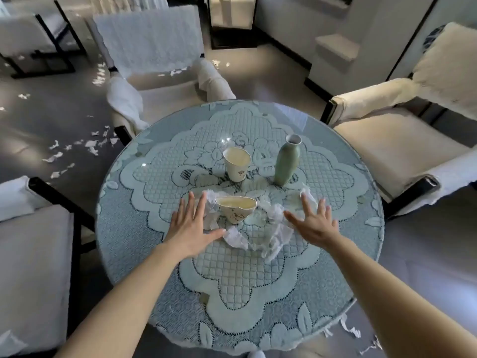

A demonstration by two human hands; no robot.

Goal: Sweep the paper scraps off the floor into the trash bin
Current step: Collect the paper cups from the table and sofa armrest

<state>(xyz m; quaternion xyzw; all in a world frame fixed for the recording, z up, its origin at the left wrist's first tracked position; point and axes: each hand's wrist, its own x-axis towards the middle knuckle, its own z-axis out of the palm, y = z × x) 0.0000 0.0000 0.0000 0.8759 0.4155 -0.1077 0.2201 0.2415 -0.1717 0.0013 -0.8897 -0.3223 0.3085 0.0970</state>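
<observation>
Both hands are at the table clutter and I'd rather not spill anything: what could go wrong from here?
The near cup stands amid the crumpled paper between the left hand and right hand; gathering could tip it. The green vase stands beyond the right hand; a wide sweep might topple it.
</observation>
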